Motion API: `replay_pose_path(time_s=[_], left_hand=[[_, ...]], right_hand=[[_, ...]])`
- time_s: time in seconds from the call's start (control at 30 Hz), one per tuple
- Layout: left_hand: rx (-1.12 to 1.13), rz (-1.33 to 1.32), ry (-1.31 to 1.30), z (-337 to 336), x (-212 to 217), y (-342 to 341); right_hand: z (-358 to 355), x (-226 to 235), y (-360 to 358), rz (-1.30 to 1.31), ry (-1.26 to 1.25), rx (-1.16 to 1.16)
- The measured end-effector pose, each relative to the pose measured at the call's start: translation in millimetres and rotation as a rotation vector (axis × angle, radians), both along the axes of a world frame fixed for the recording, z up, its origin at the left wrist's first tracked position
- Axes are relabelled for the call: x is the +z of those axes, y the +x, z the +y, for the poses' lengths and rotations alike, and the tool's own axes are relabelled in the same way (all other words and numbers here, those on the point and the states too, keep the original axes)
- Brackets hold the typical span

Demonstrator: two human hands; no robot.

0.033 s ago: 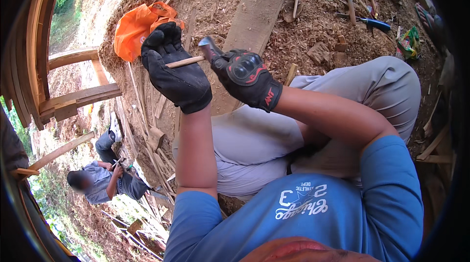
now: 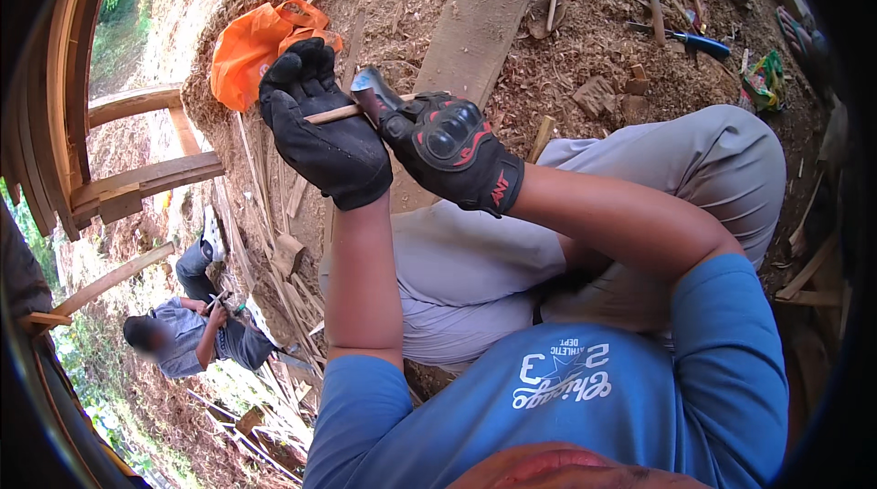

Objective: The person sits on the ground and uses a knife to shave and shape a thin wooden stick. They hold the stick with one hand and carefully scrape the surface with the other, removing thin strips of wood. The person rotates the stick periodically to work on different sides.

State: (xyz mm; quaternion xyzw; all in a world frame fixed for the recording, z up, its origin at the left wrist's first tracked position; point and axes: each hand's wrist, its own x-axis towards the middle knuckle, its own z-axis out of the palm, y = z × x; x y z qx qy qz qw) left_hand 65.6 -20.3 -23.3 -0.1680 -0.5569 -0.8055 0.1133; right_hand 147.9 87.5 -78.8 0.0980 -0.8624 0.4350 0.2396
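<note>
My left hand (image 2: 326,137), in a black glove, is turned palm up with its fingers curled. A thin wooden stick (image 2: 331,114) lies across that palm, held at the thumb side. My right hand (image 2: 449,144), in a black glove with red trim and a hard knuckle guard, is closed on a short metal blade (image 2: 369,93), a knife by its look. Its handle is hidden inside the fist. The blade crosses the stick near the heel of my left palm, and the stick's other end shows just beyond it, by my right fingers.
An orange bag (image 2: 247,55) lies beyond my left hand. A plank (image 2: 475,28) runs over wood shavings. Farther right are a blue-handled saw (image 2: 703,44) and a green packet (image 2: 766,83). A person (image 2: 196,334) sits at left, holding a tool, near wooden frames (image 2: 151,180).
My right hand and the blade have shifted left along the stick, closer to my left palm. Some of the stick now shows on the right side of the blade.
</note>
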Motion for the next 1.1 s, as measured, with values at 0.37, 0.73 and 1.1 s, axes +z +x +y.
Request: replay_pose_path(time_s=[0.37, 0.73, 1.1], left_hand=[[-0.077, -0.277, -0.014, 5, 28, 5], [0.110, -0.282, -0.031, 21, 30, 12], [-0.016, -0.302, 0.126, -3, 23, -2]], right_hand=[[4, -11, 2, -0.243, 0.069, 0.008], [-2, 8, 5, -0.175, 0.116, 0.008], [24, -33, -15, -0.415, 0.022, -0.106]])
